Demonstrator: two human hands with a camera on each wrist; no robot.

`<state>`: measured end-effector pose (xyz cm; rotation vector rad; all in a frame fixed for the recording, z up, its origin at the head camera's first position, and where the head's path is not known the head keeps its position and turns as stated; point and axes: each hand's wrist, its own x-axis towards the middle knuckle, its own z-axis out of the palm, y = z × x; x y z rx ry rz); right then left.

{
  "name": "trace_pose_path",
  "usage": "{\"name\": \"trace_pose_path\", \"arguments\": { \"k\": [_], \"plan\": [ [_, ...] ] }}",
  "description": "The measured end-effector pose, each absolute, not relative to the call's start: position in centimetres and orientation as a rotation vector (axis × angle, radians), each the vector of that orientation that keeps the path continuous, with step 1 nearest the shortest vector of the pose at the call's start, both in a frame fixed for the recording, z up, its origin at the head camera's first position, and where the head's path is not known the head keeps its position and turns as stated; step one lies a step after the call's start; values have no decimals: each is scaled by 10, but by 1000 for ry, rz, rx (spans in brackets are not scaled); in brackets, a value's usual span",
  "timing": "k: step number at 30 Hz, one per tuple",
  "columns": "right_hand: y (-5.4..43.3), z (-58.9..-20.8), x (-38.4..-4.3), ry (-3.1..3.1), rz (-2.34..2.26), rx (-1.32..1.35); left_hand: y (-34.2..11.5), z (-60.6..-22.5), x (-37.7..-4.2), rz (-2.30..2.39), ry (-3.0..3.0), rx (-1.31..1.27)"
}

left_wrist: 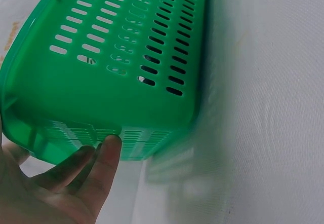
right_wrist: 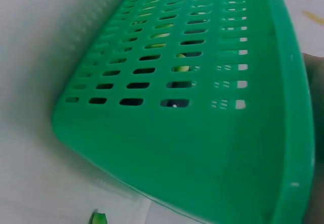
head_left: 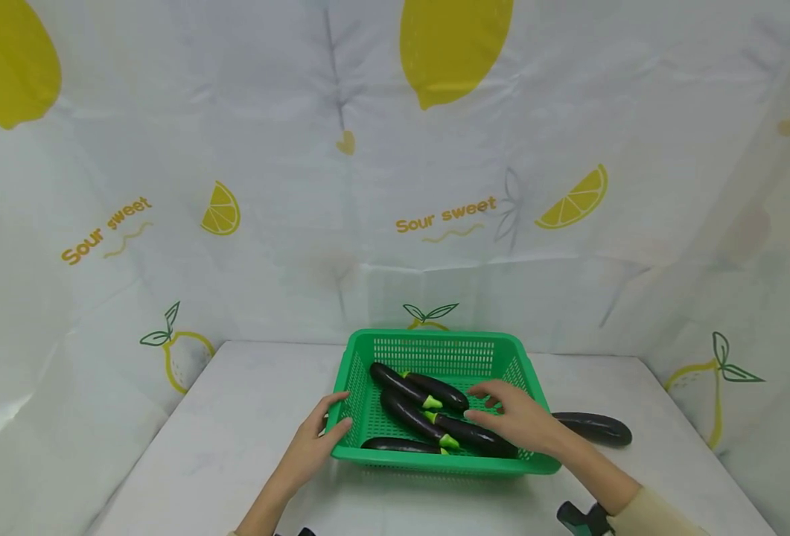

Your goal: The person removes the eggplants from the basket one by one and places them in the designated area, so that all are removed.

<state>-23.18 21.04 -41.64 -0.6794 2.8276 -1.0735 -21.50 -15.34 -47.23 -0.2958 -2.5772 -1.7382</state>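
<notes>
A green plastic basket (head_left: pixel 435 465) with slotted walls holds several dark purple eggplants (head_left: pixel 408 417) with green caps. My left hand (head_left: pixel 310 447) grips the basket's left rim; in the left wrist view, the fingers (left_wrist: pixel 104 171) reach along the outside of the wall. Over the right part of the basket is my right hand (head_left: pixel 518 420), thumb and fingers apart with nothing between them, close to the tip of an eggplant (head_left: pixel 443 391). In the right wrist view the basket wall (right_wrist: pixel 177 148) hides most of that hand.
Another eggplant (head_left: pixel 596 429) lies on the white table (head_left: pixel 187 447), right of the basket, partly behind my right forearm. A white lemon-print sheet (head_left: pixel 287 283) hangs behind and along both sides.
</notes>
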Motion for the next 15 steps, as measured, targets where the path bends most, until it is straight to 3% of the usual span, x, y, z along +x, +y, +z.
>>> {"name": "trace_pose_path", "arguments": {
  "k": [15],
  "plan": [
    [203,-430,-249,2667,-1019,-628,-154,-476,-217,-1750,-2533,-302]
  ]
}}
